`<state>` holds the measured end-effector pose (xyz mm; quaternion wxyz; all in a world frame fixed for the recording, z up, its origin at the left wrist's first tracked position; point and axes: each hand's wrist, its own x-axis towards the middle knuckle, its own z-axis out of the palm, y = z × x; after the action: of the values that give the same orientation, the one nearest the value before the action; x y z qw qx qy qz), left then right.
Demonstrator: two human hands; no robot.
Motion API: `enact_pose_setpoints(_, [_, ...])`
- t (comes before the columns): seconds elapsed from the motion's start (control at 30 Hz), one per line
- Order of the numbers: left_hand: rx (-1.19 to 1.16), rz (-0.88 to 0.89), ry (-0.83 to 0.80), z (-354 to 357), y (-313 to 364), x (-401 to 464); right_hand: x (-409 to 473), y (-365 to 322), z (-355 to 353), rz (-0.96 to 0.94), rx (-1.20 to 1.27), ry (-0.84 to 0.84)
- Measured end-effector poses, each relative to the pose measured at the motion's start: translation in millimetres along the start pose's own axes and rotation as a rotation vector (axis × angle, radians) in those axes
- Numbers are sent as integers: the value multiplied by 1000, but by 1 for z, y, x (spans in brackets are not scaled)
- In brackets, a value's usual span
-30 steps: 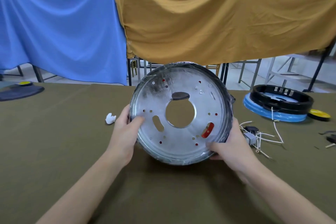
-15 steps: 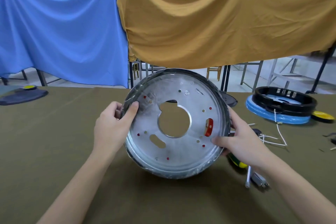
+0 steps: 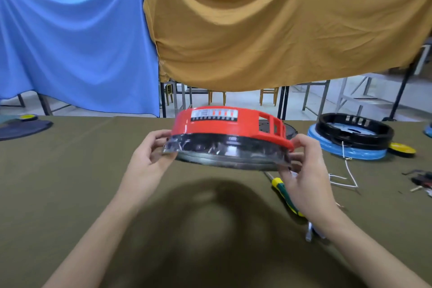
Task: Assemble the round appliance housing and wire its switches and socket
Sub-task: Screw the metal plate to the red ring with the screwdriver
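The housing (image 3: 228,138) has turned over since a second ago: its metal underside faced the camera then, and now it lies nearly level in the air above the table (image 3: 70,194), red side showing. The left hand (image 3: 149,159) grips its left rim, thumb on top and fingers curled beneath; the right hand (image 3: 304,170) pinches the right rim likewise. This looks like inspection before wiring. Next it probably needs setting down. Right of the grip lie a screwdriver (image 3: 286,196) and loose wires (image 3: 346,177).

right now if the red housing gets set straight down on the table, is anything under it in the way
Nothing visible lies under the red housing; only its shadow on the table. The screwdriver lies off to the right, below the right hand.
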<state>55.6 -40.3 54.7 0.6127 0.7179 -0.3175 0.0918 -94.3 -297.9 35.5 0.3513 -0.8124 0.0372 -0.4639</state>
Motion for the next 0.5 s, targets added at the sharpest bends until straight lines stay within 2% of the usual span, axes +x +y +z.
enact_pose_setpoints(0.03, [-114,-22,-82,-3,-3,0,0,1,-1,38,76,-34])
enact_pose_setpoints(0.1, [-488,-101,-202,-8,-8,2,2,4,-2,132,228,-108])
enact_pose_setpoints(0.17, [-766,-201,-229,-7,-7,6,2,8,-5,222,403,-148])
enact_pose_setpoints(0.2, [-777,-225,-197,-5,-6,6,3,10,-7,270,513,-168])
enact_pose_setpoints(0.27, [-583,-225,-84,2,-8,6,7,12,-12,360,746,-205])
enact_pose_setpoints(0.3, [-509,-207,-91,3,-12,6,9,11,-12,389,826,-209])
enact_pose_setpoints(0.37, [-462,-133,-250,-1,-19,2,7,7,-9,428,839,-180])
enact_pose_setpoints(0.43, [-405,-43,-434,-6,-24,-2,3,3,-5,451,730,-181])
enact_pose_setpoints(0.5, [-371,-3,-548,-5,-26,-3,-1,1,-3,419,644,-213])
